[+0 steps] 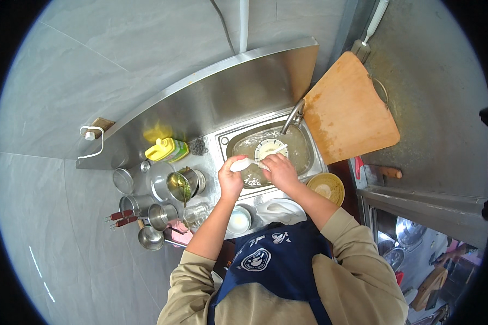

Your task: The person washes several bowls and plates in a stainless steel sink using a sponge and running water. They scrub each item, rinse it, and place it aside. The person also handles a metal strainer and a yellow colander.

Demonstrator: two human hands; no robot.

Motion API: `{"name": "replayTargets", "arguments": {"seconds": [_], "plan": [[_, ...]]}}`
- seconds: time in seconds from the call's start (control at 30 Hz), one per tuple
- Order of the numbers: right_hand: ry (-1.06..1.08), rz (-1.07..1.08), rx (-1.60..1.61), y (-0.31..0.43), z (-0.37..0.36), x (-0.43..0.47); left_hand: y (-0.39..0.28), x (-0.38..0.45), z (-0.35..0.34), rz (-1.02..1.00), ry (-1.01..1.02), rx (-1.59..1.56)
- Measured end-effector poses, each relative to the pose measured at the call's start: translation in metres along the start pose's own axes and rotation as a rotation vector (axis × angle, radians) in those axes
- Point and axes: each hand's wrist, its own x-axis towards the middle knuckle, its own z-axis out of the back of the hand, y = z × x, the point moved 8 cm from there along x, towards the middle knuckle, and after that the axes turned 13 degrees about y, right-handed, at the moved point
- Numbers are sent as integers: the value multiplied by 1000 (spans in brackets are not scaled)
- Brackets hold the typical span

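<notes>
Over the near part of a steel sink (309, 162) filled with water, my left hand (231, 176) grips a white spoon (241, 164). The fingers of my right hand (280, 170) close on the other end of that spoon, with something pale under the fingertips that I cannot make out. Just beyond my hands, a patterned bowl (271, 147) sits in the water with another white spoon (280, 148) in it. At the near side of the sink, a white dish (290, 208) holds several white spoons, and stacked white bowls (239, 219) stand to its left.
A curved faucet (295, 115) reaches over the sink. Right of it leans a wooden cutting board (349, 113); a yellow bowl (333, 187) stands below. On the left counter are a yellow detergent bottle (168, 150), a steel pot (181, 185), a glass jar (195, 213) and several pans and strainers.
</notes>
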Motion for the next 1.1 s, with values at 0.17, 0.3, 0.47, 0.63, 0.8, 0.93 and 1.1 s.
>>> {"name": "replayTargets", "arguments": {"seconds": [0.17, 0.3, 0.47, 0.63, 0.8, 0.93, 1.1], "plan": [[-73, 35, 150, 14, 6, 7, -14, -7, -4, -10, 6, 172], [-126, 75, 200, 30, 16, 11, -26, -10, -4, -136, 8, 338], [-65, 132, 228, 37, 22, 8, -12, -5, 1, -52, 35, 357], [-136, 86, 187, 38, 26, 0, 14, -7, -8, 147, 34, -176], [-189, 15, 98, 45, 27, 2, 15, -17, -39, 169, 122, -721], [-180, 96, 145, 53, 31, 1, 6, -16, -45, 127, 193, -828], [-148, 125, 246, 51, 30, -4, 4, -13, -45, 164, 274, -814]]}}
